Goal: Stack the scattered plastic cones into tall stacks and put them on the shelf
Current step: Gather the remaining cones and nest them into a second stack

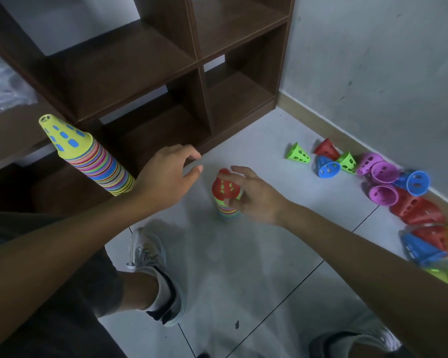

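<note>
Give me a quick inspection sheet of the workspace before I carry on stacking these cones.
Surface: pale tiled floor, a dark speck near the bottom.
Job's things: tall stack topped by a yellow cone, leaning at left; short stack topped by a red cone, upright on the floor; loose cones in green, red, blue, purple and yellow scattered along the right wall; brown shelf, its visible compartments bare.
Clutter: crumpled clear plastic at far left.
Grips: left hand open, hovering beside the short stack; right hand pinches the short stack near its top.
Cables: nothing seen.
Surroundings: grey wall with scuffs; person's shoes at the bottom.
</note>
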`<state>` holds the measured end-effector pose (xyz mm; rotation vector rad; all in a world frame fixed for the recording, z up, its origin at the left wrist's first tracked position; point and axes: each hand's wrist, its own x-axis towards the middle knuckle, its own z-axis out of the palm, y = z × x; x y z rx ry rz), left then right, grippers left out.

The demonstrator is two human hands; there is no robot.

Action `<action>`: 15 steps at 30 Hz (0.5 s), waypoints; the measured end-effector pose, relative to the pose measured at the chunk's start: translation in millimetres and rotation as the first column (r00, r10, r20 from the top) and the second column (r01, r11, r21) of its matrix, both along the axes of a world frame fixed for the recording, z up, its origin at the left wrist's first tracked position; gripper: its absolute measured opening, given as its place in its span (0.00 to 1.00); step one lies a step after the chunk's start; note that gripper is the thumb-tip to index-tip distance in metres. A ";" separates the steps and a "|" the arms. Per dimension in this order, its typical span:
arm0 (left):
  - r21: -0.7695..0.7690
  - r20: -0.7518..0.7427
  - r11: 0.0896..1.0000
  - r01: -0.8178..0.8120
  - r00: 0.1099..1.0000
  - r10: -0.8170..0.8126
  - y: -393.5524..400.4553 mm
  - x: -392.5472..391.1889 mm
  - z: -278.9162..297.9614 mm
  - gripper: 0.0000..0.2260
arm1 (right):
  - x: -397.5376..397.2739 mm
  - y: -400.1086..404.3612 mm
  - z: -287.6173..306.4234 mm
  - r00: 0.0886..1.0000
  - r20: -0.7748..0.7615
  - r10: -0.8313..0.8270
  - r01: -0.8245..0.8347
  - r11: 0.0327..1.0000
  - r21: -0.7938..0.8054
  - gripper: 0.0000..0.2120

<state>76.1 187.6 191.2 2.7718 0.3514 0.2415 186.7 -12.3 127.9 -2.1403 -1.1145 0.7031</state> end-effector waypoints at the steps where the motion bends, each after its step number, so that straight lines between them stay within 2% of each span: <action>1: -0.006 -0.007 1.000 0.010 1.000 -0.010 -1.8 1.1 1.0 0.13 | 0.9 -1.7 0.6 1.000 -0.006 -0.011 0.011 1.000 -0.008 0.29; 7: -0.032 -0.043 0.998 0.051 0.998 -0.052 -24.0 8.9 6.0 0.11 | 16.9 -24.7 3.0 0.994 -0.007 -0.107 0.107 0.994 0.001 0.25; 15: -0.096 -0.076 0.987 0.131 0.987 -0.139 -79.0 48.7 9.1 0.07 | 58.8 -95.3 -2.9 0.918 -0.024 -0.397 0.396 0.918 -0.031 0.18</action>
